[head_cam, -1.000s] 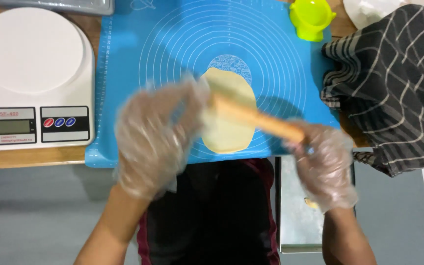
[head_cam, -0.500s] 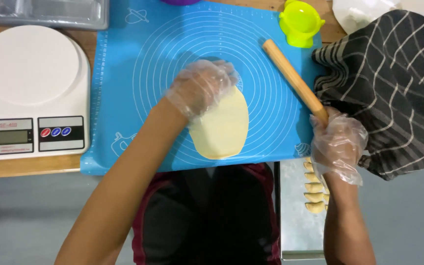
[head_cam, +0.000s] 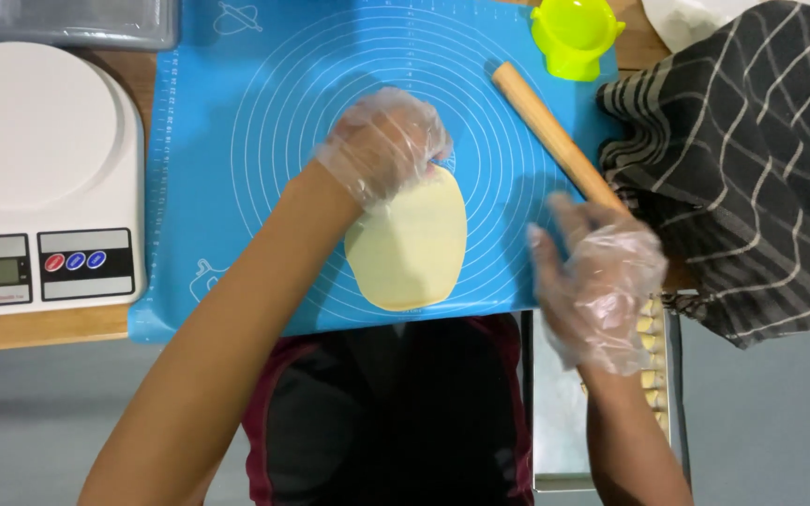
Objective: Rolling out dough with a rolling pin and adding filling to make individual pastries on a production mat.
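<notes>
Both hands in clear plastic gloves. Left hand reaches forward on a bare, extended forearm, fingers curled down, palm down. Right hand lower, fingers spread and loose, blurred, palm down, grasping nothing.

A wooden table runs across the top of the view, its brown surface showing as a strip along its near edge and again at the far corners. Below that edge lies a plain grey floor, smooth and matte, reaching to both sides. The light is even and soft, casting only faint shadows on the floor beside the table.
</notes>
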